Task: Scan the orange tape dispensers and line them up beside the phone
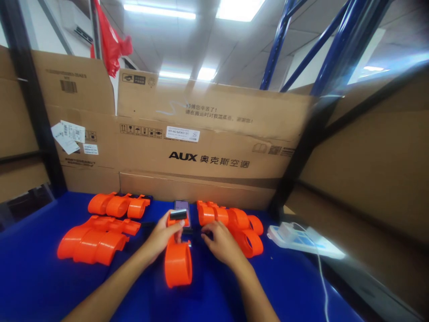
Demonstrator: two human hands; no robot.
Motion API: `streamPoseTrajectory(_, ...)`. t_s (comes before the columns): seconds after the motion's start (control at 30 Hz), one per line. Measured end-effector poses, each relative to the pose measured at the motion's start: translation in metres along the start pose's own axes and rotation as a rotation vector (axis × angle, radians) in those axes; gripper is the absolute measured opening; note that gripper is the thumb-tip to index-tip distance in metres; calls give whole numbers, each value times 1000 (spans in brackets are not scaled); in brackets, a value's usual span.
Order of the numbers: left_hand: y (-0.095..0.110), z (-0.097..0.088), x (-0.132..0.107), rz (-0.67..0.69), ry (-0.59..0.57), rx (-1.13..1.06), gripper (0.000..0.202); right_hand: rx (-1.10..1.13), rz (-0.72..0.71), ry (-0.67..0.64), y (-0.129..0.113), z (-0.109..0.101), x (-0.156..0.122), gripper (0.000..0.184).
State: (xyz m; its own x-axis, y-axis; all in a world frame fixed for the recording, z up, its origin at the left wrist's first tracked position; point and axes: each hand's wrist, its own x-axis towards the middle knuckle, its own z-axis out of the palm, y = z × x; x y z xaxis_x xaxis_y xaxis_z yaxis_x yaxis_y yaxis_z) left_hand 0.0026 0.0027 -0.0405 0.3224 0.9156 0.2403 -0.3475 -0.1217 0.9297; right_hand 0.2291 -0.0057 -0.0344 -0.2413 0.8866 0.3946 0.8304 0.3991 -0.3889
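Note:
My left hand [164, 232] is closed around the upper part of an orange plastic holder with a wide ring [178, 264]. A black strip [178, 215] with a pale edge lies across the holder's top, by my thumb. My right hand [221, 241] is apart from it, to the right, its fingers bent in towards the thumb. Whatever may be between those fingertips is too small to make out. Just beyond my right hand lies a group of similar orange holders [237, 218]. Behind the held piece a phone [182, 205] rests on the blue table.
More orange holders [90, 243] lie in rows on the left of the blue table [140, 295], with another row [117, 205] behind. A white power strip [304, 241] with a cable is at the right. Cardboard [208, 147] walls the back, between dark rack posts [295, 170].

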Motion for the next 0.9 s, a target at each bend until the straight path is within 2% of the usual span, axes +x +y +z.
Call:
streamPoseTrajectory(0.33,0,4,-3,-27,-14,26,33,-147,77,-152,-24,14,3,22)
streamPoseTrajectory(0.5,0,3,-2,-27,-25,36,35,-149,20,-162,-24,16,0,23)
streamPoseTrajectory(0.67,-2,2,-2,-29,-27,33,34,-166,49,-102,-22,17,-1,14)
streamPoseTrajectory(0.77,-2,2,-2,-34,-19,22,34,-128,71,-12,-18,14,1,10)
streamPoseTrajectory(0.9,-1,3,-2,-53,-15,5,37,195,83,211,-20,12,3,14)
